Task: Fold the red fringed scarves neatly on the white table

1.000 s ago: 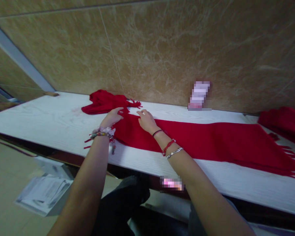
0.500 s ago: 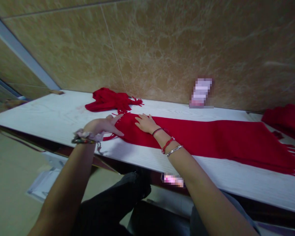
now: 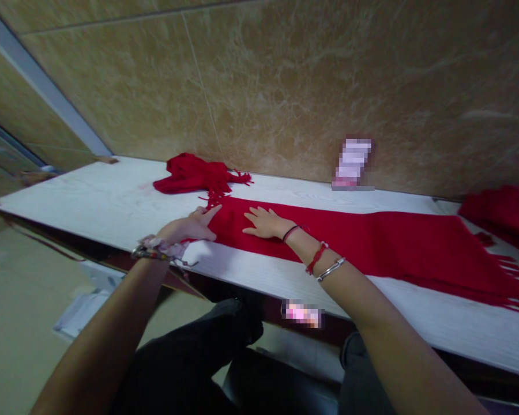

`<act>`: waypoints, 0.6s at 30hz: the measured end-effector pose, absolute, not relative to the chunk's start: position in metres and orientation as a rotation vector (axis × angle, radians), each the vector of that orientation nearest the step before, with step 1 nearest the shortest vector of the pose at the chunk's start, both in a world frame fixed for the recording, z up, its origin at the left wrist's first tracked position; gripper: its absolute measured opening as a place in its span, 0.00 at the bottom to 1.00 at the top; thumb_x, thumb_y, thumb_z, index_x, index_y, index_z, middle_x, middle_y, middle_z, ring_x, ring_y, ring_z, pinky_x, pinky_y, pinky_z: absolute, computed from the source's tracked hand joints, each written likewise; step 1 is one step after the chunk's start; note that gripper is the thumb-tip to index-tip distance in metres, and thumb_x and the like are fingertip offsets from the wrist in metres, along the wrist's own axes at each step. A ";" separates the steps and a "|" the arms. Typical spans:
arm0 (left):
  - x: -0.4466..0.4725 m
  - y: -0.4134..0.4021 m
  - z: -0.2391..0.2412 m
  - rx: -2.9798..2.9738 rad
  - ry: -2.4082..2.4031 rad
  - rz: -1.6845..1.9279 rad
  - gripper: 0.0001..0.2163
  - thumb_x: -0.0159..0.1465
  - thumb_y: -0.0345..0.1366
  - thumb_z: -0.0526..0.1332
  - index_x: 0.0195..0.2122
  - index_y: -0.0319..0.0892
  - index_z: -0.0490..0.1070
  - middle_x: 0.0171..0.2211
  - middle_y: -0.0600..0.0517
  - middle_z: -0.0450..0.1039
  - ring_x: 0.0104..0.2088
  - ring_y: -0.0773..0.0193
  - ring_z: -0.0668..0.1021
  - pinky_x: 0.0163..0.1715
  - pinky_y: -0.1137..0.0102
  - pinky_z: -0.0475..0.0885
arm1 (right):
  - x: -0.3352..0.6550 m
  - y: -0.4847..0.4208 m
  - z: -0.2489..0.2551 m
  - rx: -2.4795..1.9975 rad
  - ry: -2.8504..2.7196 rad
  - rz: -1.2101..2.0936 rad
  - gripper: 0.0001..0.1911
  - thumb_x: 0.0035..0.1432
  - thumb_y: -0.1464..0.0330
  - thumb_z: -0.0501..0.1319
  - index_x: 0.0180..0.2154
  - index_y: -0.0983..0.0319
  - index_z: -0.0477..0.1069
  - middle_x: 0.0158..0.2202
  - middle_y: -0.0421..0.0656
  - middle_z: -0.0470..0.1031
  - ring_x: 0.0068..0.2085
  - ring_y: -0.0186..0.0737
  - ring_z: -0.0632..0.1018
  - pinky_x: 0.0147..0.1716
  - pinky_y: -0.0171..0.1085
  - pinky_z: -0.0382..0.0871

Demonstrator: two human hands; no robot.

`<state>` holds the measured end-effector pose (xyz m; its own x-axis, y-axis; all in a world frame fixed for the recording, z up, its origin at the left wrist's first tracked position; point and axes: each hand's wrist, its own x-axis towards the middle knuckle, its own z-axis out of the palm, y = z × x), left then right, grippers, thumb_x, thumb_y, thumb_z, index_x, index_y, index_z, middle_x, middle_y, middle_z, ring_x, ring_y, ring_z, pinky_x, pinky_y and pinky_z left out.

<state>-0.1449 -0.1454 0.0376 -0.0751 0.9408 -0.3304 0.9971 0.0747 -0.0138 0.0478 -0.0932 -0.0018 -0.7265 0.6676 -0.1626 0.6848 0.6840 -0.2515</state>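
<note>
A long red scarf with fringed ends lies flat along the white table. At the scarf's left end is my left hand, its thumb and a finger apart on the cloth; some of its other fingers are hidden. My right hand rests palm down on the scarf a little to the right, fingers spread. Just behind the left end sits a crumpled red scarf with its fringe hanging toward the flat one.
More red cloth is heaped at the far right. A pixelated phone-like item leans on the tiled wall. Another blurred-out item shows at the table's front edge. A white box stands on the floor at left.
My right hand has turned slightly, its forearm swinging to the right, and stays flat on the scarf. My left hand has shifted only a little at the scarf's end.
</note>
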 end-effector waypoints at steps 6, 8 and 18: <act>-0.134 -0.153 0.025 2.049 2.403 -0.342 0.38 0.55 0.36 0.56 0.66 0.42 0.40 0.60 0.37 0.52 0.56 0.44 0.64 0.49 0.61 0.64 | 0.049 -0.096 -0.005 1.155 2.875 -0.430 0.33 0.63 0.54 0.47 0.64 0.64 0.49 0.67 0.50 0.43 0.66 0.53 0.46 0.61 0.56 0.43; -0.132 -0.156 0.022 2.101 2.487 -0.343 0.35 0.56 0.32 0.54 0.66 0.45 0.43 0.60 0.38 0.52 0.57 0.44 0.63 0.48 0.58 0.65 | 0.049 -0.098 -0.004 1.171 2.877 -0.429 0.33 0.63 0.55 0.46 0.64 0.64 0.49 0.67 0.50 0.43 0.66 0.53 0.47 0.61 0.57 0.43; -0.151 -0.180 0.040 1.902 2.739 -0.009 0.23 0.62 0.31 0.47 0.60 0.34 0.58 0.57 0.32 0.56 0.55 0.35 0.62 0.46 0.49 0.63 | 0.049 -0.100 -0.006 1.197 2.924 -0.442 0.31 0.63 0.56 0.47 0.63 0.64 0.52 0.66 0.52 0.46 0.65 0.55 0.48 0.60 0.60 0.44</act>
<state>-0.1508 -0.1802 0.0401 -0.3367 0.9289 0.1545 0.9279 0.3552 -0.1136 0.0494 -0.1005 -0.0062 -0.7173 0.6942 -0.0589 0.6806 0.6802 -0.2724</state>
